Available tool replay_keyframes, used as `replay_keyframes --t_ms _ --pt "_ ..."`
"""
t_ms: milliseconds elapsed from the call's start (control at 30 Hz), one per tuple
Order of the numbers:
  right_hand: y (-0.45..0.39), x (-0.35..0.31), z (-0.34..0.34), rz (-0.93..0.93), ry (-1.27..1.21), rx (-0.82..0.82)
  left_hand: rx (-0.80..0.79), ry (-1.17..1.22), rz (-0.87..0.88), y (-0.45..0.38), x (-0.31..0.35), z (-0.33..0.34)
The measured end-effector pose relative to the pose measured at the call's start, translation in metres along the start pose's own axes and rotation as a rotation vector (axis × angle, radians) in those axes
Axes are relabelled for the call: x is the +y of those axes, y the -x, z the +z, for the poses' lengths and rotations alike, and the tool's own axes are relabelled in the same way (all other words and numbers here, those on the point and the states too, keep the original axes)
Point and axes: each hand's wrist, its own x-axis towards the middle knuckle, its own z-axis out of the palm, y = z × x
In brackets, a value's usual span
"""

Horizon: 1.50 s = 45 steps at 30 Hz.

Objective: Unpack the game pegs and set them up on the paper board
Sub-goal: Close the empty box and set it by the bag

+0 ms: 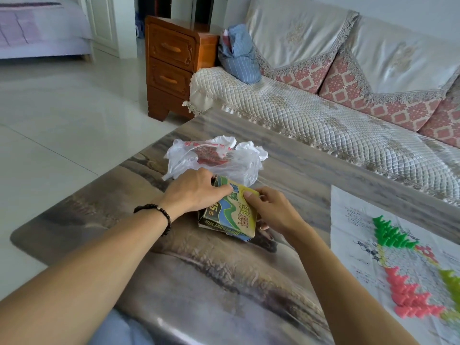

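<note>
Gripping the box point(230, 215) on the desk point(199, 270), both hands are curling fingers round it: left hand point(196, 190) at its far end, right hand point(271, 207) along its side.

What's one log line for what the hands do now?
left hand holds game box | right hand holds box | some pegs on paper board

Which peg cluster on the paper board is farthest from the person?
The green pegs at the far tip of the paper board. The pink pegs and light-green pegs sit nearer the person.
</note>
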Motion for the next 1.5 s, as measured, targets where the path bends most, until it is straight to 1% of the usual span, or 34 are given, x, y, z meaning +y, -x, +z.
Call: replay_keyframes --t_ms 67,133,200,367,467,567,633,700,767,867,933,1000,1067,1167,1333,1500 --pt "-0.002 -0.001 0.002 -0.036 0.002 0.02 -0.037 0.027 -0.013 -0.003 -0.001 -0.003" --pt "-0.004 -0.001 0.004 -0.081 0.022 0.051 -0.15 0.175 -0.025 -0.005 -0.005 -0.006" --pt "-0.007 -0.002 0.003 -0.133 0.071 0.07 -0.221 0.304 -0.017 -0.005 -0.01 -0.007" --pt "-0.013 -0.004 0.001 -0.249 0.141 0.117 -0.272 0.361 0.073 -0.005 -0.018 -0.008" --pt "-0.017 -0.001 0.0 -0.256 0.176 0.114 -0.313 0.396 0.077 -0.005 -0.019 -0.006" --pt "-0.019 -0.001 0.003 -0.194 0.189 0.159 -0.318 0.389 0.066 -0.003 -0.014 -0.005" --pt "-0.019 -0.001 0.004 -0.088 0.257 0.216 -0.272 0.372 0.074 -0.002 -0.011 -0.003" --pt "-0.015 0.0 0.002 0.055 0.221 0.181 -0.21 0.349 0.09 0.001 -0.01 -0.002" --pt "-0.009 0.001 -0.003 0.158 0.092 0.115 -0.192 0.345 0.092 0.003 -0.01 -0.002" --pt "-0.005 0.003 -0.009 0.143 0.002 0.08 -0.233 0.344 0.071 0.005 -0.008 -0.002" --pt "-0.003 0.002 -0.01 0.113 -0.1 0.062 -0.265 0.334 0.061 0.006 -0.006 -0.001" --pt "-0.005 0.003 -0.009 0.08 -0.167 0.082 -0.291 0.351 0.055 0.008 -0.005 0.0" --pt "-0.009 0.004 -0.005 0.062 -0.145 0.115 -0.31 0.374 0.048 0.009 -0.004 0.002" --pt "-0.011 0.005 0.0 0.056 -0.028 0.158 -0.286 0.393 0.026 0.009 -0.002 0.005" --pt "-0.011 0.006 -0.007 0.114 0.042 0.153 -0.293 0.444 -0.061 0.006 0.012 0.005" --pt "-0.007 0.003 -0.009 0.159 0.135 0.147 -0.242 0.433 -0.123 0.009 0.012 0.005"
